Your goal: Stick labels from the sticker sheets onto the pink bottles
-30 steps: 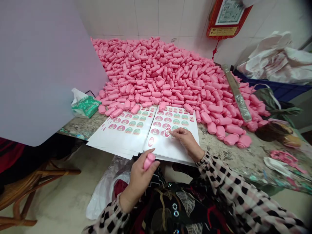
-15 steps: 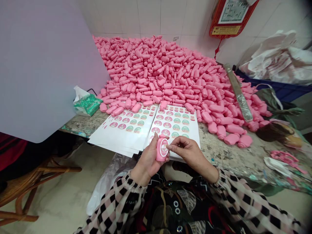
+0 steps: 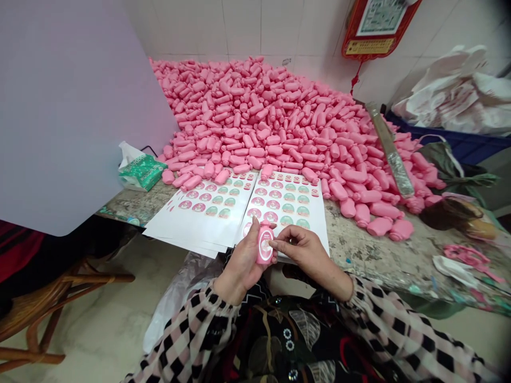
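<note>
In my left hand (image 3: pixel 244 260) a small pink bottle (image 3: pixel 264 259) stands nearly upright, with the fingers wrapped round it. An oval pink and white label (image 3: pixel 266 243) covers the face turned up to me. My right hand (image 3: pixel 305 250) is closed, thumb and forefinger pressed together, their tips touching the label. Whether anything is pinched between them is hidden. Just beyond both hands lies a sheet of round pink and green stickers (image 3: pixel 321 234). Beside it on the left is a stack of similar sticker sheets (image 3: pixel 179 226).
A large heap of pink bottles (image 3: pixel 255 117) fills the table's back. A film-wrapped bar (image 3: pixel 389 151) lies on its right side. Left are a green tissue pack (image 3: pixel 142 171) and a pale panel (image 3: pixel 80 117). Pink scissors (image 3: pixel 471 256) rest on the worn table (image 3: pixel 371 255) at right.
The right fingertips have shifted slightly left across the label. The bottle's label now faces me a little more squarely. The left hand keeps its hold.
</note>
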`<state>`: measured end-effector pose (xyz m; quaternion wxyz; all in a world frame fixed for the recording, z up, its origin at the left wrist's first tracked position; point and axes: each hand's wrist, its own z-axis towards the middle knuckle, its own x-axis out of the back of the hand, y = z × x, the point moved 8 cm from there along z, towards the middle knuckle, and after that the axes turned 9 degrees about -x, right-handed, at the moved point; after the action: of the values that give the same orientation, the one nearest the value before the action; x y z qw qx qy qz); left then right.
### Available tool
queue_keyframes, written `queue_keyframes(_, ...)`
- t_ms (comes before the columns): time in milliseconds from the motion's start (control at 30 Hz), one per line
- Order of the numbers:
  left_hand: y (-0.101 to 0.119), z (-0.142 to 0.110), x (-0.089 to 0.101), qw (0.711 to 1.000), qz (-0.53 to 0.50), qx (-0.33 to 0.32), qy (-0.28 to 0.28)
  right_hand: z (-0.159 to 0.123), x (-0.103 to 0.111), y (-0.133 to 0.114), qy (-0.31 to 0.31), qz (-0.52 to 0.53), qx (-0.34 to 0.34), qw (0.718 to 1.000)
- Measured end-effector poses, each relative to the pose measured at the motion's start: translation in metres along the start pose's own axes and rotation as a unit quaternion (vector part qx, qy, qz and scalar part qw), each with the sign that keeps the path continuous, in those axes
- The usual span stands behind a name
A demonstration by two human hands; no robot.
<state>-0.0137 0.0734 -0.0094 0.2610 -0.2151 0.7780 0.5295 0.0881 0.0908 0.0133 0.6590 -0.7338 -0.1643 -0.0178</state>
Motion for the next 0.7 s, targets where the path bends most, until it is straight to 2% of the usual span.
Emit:
queue_keyframes(100,0.002,-0.004,-0.003,0.998,0.043,-0.004,-0.037,-0.004,0.001,-0.001,0.002,-0.040,0.009,0.999)
queue_keyframes(167,0.003,-0.008,-0.005,0.993,0.091,-0.004,-0.074,-0.009,0.002,-0.009,0.008,-0.110,0.039,0.993)
queue_keyframes(267,0.004,-0.018,-0.002,0.983,0.147,0.011,-0.107,-0.019,0.006,-0.025,0.044,-0.264,0.101,0.958)
queue_keyframes(367,0.004,-0.033,0.014,0.978,0.177,0.033,-0.103,-0.024,0.016,-0.030,0.073,-0.328,0.108,0.936)
queue_keyframes(433,0.004,-0.044,0.039,0.973,0.214,0.036,-0.077,-0.021,0.027,-0.024,0.073,-0.322,0.081,0.941)
queue_keyframes(533,-0.003,-0.060,0.100,0.956,0.290,0.035,0.014,-0.015,0.051,-0.007,0.086,-0.322,0.040,0.942)
queue_keyframes(600,-0.011,-0.071,0.150,0.920,0.377,0.047,0.099,-0.010,0.073,0.004,0.114,-0.341,0.019,0.933)
queue_keyframes(700,-0.023,-0.084,0.204,0.829,0.539,0.048,0.142,-0.003,0.113,0.017,0.187,-0.395,-0.025,0.899)
